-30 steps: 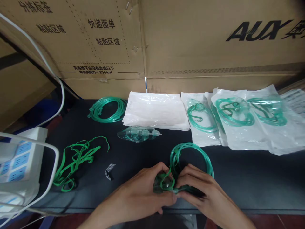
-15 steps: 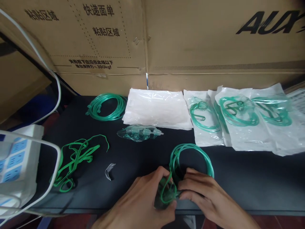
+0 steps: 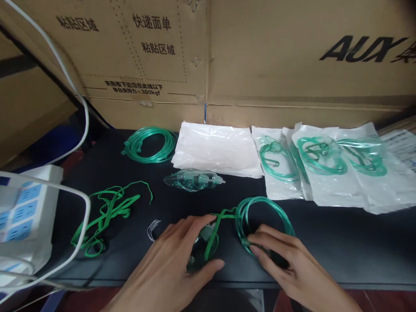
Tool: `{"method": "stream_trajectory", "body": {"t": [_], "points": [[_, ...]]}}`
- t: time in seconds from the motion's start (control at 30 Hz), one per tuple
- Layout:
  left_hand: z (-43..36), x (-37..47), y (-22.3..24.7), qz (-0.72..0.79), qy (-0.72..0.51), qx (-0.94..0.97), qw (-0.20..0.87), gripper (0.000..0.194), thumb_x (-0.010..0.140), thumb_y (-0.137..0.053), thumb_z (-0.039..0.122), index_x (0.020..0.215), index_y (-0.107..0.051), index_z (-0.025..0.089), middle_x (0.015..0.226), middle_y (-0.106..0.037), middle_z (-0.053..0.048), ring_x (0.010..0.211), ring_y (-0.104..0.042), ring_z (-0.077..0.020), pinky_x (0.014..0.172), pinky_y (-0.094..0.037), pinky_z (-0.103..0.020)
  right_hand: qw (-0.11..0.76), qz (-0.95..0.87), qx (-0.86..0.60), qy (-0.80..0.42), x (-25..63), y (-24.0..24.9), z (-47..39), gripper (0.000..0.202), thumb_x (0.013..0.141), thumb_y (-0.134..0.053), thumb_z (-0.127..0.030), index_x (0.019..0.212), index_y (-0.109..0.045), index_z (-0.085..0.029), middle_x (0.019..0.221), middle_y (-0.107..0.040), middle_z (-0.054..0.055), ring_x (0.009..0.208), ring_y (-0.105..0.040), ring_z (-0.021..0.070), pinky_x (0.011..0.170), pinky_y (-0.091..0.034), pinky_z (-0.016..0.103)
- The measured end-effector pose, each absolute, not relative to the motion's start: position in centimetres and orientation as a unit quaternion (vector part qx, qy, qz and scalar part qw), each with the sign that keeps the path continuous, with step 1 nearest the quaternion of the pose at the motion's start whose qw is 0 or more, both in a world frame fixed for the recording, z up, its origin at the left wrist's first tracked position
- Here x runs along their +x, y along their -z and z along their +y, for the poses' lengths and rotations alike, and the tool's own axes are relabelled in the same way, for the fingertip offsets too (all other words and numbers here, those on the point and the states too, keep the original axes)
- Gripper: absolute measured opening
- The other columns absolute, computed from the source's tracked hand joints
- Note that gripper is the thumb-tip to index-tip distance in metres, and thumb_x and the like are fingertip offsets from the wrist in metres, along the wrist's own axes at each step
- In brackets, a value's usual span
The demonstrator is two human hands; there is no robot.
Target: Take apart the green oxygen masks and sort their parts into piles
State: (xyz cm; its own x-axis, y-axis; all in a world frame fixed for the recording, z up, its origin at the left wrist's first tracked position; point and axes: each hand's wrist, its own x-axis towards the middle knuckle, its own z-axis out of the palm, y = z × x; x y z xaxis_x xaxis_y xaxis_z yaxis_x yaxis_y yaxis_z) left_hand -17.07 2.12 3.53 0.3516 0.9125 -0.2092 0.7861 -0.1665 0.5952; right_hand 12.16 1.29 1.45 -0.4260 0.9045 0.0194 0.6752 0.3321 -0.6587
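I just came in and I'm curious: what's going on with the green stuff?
A person's left hand cups a clear mask with a green strap. The right hand holds a coiled green tube beside it. At least one more mask lies on the dark table, in front of a stack of white packets.

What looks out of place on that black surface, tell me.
The loose green straps at the left lie in a tangle, odd against the neatly coiled tubing behind them. No spill or damage shows.
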Motion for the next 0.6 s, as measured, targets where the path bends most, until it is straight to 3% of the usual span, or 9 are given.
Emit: {"method": "stream_trajectory", "body": {"t": [0.13,0.3,0.43,0.5,0.6], "points": [[3.0,-17.6,-3.6,0.557,-0.108,0.772,0.286,0.059,0.102,-0.062,0.060,0.157,-0.044,0.049,0.151,-0.063,-0.003,0.129,-0.067,-0.0344,0.101,-0.058,-0.049,0.191,-0.776,-0.528,-0.285,12.4,-1.4,0.5,0.031,0.110,-0.055,-0.037,0.138,-0.069,-0.032,0.127,-0.073,0.005,0.115,-0.075,0.0173,0.099,-0.058,0.022],[3.0,-17.3,-3.7,0.561,-0.187,0.786,0.179,0.053,0.105,-0.061,0.050,0.155,-0.046,0.045,0.149,-0.063,-0.002,0.128,-0.067,-0.0322,0.104,-0.056,-0.049,0.275,-0.752,-0.544,-0.252,11.8,-0.7,0.5,0.015,0.108,-0.060,-0.029,0.121,-0.069,-0.028,0.113,-0.073,0.005,0.105,-0.074,0.0182,0.095,-0.058,0.025],[2.5,-14.9,-4.7,0.494,-0.250,0.824,0.122,0.035,0.109,-0.059,0.035,0.144,-0.057,0.034,0.136,-0.070,-0.004,0.123,-0.066,-0.0275,0.104,-0.054,-0.043,0.307,-0.771,-0.527,-0.184,11.1,-0.6,0.5,0.013,0.107,-0.060,-0.021,0.110,-0.072,-0.025,0.114,-0.070,0.009,0.109,-0.071,0.0240,0.097,-0.058,0.034],[2.4,-13.1,-5.1,0.414,-0.223,0.873,0.130,0.029,0.111,-0.053,0.025,0.138,-0.062,0.027,0.128,-0.073,-0.006,0.116,-0.067,-0.0254,0.104,-0.054,-0.040,0.322,-0.765,-0.536,-0.156,11.4,-1.1,-0.2,0.014,0.105,-0.063,-0.021,0.113,-0.074,-0.025,0.119,-0.069,0.010,0.111,-0.071,0.0254,0.098,-0.058,0.035],[2.6,-10.6,-5.1,0.310,-0.140,0.928,0.148,0.034,0.110,-0.047,0.015,0.141,-0.061,0.016,0.135,-0.070,-0.009,0.119,-0.063,-0.0267,0.106,-0.054,-0.041,0.360,-0.744,-0.542,-0.153,12.7,-2.2,-2.3,0.019,0.102,-0.066,-0.022,0.117,-0.076,-0.027,0.119,-0.073,0.008,0.107,-0.073,0.0235,0.096,-0.059,0.029]]}}
